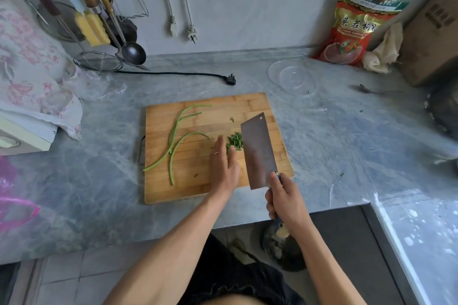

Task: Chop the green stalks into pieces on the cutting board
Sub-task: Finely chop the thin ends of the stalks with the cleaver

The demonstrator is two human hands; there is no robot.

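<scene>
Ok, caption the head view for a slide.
Right hand holds steel cleaver beside chopped green pieces; left hand steadies them on wooden cutting board.

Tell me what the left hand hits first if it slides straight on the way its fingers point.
The left hand points up the board; its fingertips already touch the chopped pile. Past that, bare board, as far as visible.

At the frame's centre a wooden cutting board (188, 188) lies on the grey counter (334, 146). Three long green stalks (173, 146) curve across the board's left half. The left hand (224, 166) rests flat, its straight fingers (219, 143) touching a small pile of chopped pieces (235, 140). The right hand (287, 200) grips the handle of a cleaver (259, 153), whose blade stands just right of the pile.
</scene>
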